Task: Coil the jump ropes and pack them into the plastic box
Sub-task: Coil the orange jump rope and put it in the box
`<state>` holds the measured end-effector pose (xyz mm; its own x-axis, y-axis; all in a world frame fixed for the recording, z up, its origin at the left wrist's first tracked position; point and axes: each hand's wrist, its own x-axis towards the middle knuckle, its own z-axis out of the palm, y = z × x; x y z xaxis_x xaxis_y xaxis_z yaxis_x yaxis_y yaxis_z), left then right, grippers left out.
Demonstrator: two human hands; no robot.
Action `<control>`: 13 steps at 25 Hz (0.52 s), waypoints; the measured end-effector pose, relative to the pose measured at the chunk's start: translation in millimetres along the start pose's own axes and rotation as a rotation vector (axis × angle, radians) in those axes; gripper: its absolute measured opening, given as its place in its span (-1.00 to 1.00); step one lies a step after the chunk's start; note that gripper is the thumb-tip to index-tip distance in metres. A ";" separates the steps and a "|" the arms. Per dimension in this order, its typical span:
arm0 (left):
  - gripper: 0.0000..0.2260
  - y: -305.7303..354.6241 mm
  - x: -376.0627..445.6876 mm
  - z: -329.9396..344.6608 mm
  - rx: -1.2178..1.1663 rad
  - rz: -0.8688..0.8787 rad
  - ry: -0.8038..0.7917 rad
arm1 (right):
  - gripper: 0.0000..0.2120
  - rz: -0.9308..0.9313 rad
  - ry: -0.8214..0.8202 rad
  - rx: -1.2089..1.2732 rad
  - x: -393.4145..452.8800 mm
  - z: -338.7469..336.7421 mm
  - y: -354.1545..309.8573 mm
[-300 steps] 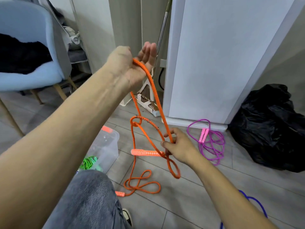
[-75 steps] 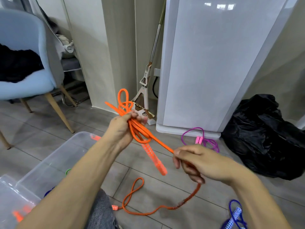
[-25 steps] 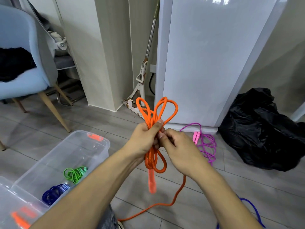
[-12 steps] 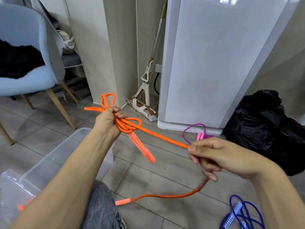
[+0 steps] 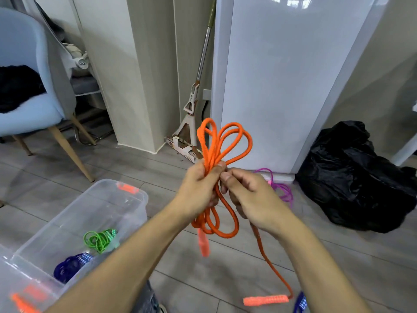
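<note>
My left hand (image 5: 199, 187) grips a bundle of orange jump rope (image 5: 222, 143) at its middle, loops fanning above the fist and hanging below. One orange handle (image 5: 203, 244) dangles under the bundle. My right hand (image 5: 249, 195) pinches the rope right beside the left fist. The free tail runs down to the other handle (image 5: 266, 300) on the floor. The clear plastic box (image 5: 126, 201) stands at the lower left, holding a coiled green rope (image 5: 100, 239) and a coiled dark blue rope (image 5: 72, 264).
A purple rope (image 5: 283, 190) lies on the floor by the white cabinet (image 5: 282, 75). A blue rope (image 5: 300, 302) shows at the bottom edge. Black bag (image 5: 358, 177) at right, mop (image 5: 191, 123) against the wall, blue chair (image 5: 27, 86) at left.
My right hand came back from an outstretched pull to meet the left fist. The bundle now stands upright with one more loop, and the floor handle has slid closer.
</note>
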<state>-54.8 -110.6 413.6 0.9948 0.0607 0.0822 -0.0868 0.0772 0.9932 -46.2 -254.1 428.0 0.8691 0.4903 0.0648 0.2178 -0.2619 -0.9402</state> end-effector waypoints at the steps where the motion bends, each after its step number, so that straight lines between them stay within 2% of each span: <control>1: -0.72 -0.5 -0.3 1.5 -0.003 -0.001 -0.006 | -0.67 -0.002 0.048 -0.005 1.4 1.1 0.9; 4: -0.69 -1.7 -0.8 0.7 -0.006 -0.010 -0.054 | -0.65 0.007 0.161 0.017 2.4 -1.7 5.0; 8: -0.67 -0.9 -1.0 -5.7 0.120 -0.031 -0.102 | -0.65 0.104 0.071 0.121 1.3 -8.4 8.1; 9: -0.67 -0.7 1.5 -9.2 0.055 -0.035 -0.072 | -0.66 0.130 0.027 0.155 0.8 -13.7 9.5; 13: -0.75 5.5 25.2 -48.5 -0.543 -0.094 0.143 | -0.70 0.214 -0.159 0.102 -12.0 -57.2 19.9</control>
<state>-32.8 -60.4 417.1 0.9857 0.1599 -0.0540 -0.0509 0.5870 0.8080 -26.9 -312.7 427.6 0.8082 0.5593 -0.1845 -0.0160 -0.2923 -0.9562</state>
